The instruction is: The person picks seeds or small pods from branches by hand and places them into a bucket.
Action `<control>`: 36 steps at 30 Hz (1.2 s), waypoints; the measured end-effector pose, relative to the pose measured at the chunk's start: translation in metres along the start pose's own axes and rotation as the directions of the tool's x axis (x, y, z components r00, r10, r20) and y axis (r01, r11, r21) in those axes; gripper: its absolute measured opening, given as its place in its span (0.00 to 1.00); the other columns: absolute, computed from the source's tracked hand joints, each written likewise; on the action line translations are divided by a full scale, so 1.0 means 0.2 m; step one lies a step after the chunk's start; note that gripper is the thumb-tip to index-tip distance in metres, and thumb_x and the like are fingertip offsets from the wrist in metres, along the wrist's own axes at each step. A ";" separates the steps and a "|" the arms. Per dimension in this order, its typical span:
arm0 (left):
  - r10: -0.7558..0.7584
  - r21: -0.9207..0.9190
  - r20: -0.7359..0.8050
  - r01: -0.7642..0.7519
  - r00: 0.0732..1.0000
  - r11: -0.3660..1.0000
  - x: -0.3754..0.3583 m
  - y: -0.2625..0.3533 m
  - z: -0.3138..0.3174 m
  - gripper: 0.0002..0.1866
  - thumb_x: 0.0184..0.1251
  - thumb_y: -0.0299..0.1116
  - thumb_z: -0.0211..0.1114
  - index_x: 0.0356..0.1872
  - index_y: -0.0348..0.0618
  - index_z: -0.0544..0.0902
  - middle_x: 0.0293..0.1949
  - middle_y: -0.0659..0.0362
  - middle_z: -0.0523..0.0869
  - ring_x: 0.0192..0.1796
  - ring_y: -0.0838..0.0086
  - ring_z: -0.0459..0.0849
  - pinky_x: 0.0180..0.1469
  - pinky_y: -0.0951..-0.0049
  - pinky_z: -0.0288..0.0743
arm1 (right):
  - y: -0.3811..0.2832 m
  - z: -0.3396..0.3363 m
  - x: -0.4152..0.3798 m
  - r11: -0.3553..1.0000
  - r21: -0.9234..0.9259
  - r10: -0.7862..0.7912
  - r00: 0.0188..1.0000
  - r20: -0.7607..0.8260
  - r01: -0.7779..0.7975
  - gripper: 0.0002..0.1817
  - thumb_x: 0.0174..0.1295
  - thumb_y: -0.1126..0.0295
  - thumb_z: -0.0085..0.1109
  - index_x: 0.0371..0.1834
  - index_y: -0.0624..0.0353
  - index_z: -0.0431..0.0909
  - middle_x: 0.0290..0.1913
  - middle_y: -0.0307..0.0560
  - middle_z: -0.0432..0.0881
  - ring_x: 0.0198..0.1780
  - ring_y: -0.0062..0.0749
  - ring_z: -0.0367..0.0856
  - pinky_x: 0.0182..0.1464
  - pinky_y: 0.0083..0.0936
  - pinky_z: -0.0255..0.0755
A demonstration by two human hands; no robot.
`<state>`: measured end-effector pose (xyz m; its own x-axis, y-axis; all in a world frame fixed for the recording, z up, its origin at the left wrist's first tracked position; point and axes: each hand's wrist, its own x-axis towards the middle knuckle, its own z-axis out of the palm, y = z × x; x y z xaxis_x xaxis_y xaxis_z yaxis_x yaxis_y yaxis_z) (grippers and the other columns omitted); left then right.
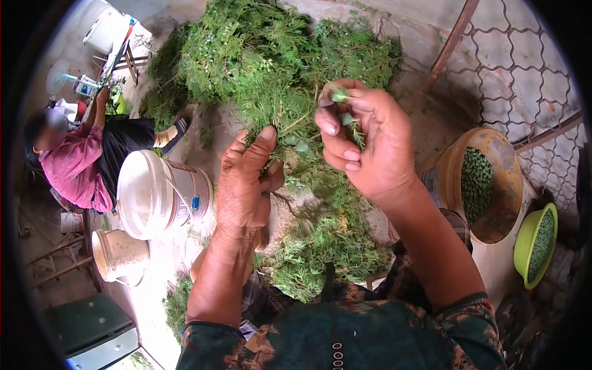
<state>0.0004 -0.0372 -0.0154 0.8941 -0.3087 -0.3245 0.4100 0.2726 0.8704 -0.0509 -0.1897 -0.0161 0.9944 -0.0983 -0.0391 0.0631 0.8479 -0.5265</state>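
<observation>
Head view, stock around you. Heap of leafy green branches [246, 43]: on the floor ahead, apparently laid there to be within your reach. Seated co-worker [74, 154]: well apart, to your left. Tan bucket [513, 179]: beside your right arm, its deep wall probably keeping loose contents together. White bucket [140, 194]: near your left forearm. Lime-green basin [523, 243]: just beyond the tan bucket, also part filled. Your left hand [246, 176]: thumb pressed to fingers, closed round a leafy twig [296, 123] above the branches, likely to steady it. Your right hand [373, 135]: fingers curled, almost closed, small green pieces [339, 94] pinched at the tips, a light hold suited to their size. Green berries [476, 185]: many, inside the tan bucket.
</observation>
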 end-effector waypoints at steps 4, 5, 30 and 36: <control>-0.072 -0.162 0.104 0.088 0.992 0.983 0.02 0.01 -0.03 0.09 0.63 0.33 0.59 0.27 0.48 0.68 0.19 0.66 0.68 0.13 0.87 0.55 0.16 0.85 0.47 | -0.01 0.01 0.00 0.966 -0.259 -0.021 0.998 -0.064 0.004 0.14 0.62 0.57 0.46 0.37 0.57 0.72 0.26 0.39 0.69 0.13 0.13 0.54 0.14 0.11 0.47; -0.068 -0.164 0.102 0.084 0.993 0.983 0.02 0.02 -0.04 0.09 0.63 0.33 0.59 0.27 0.48 0.68 0.19 0.66 0.68 0.13 0.87 0.55 0.16 0.85 0.47 | 0.00 0.01 0.00 0.966 -0.259 -0.019 0.998 -0.060 0.003 0.14 0.62 0.57 0.46 0.37 0.57 0.72 0.26 0.39 0.69 0.13 0.13 0.54 0.14 0.11 0.47; 0.330 0.205 -0.056 -0.312 0.942 0.928 0.06 -0.09 -0.01 0.12 0.54 0.23 0.66 0.39 0.45 0.77 0.32 0.64 0.80 0.32 0.84 0.75 0.29 0.84 0.67 | 0.05 0.02 -0.02 0.901 -0.424 0.044 0.992 -0.118 -0.091 0.09 0.65 0.72 0.37 0.43 0.64 0.66 0.24 0.41 0.68 0.20 0.19 0.65 0.19 0.20 0.59; 0.232 0.184 -0.015 -0.225 0.973 0.957 -0.02 -0.08 0.05 0.12 0.53 0.30 0.70 0.37 0.44 0.77 0.31 0.65 0.81 0.33 0.82 0.77 0.34 0.82 0.71 | 0.09 -0.06 0.03 0.994 0.108 0.023 0.958 -0.286 0.009 0.10 0.64 0.70 0.41 0.41 0.66 0.67 0.31 0.49 0.71 0.29 0.32 0.72 0.33 0.31 0.72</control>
<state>-0.0104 -0.0490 -0.0245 0.9672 -0.2239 -0.1196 0.1580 0.1625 0.9740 -0.0445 -0.1822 -0.0357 0.9296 -0.2239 -0.2929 0.0804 0.8985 -0.4315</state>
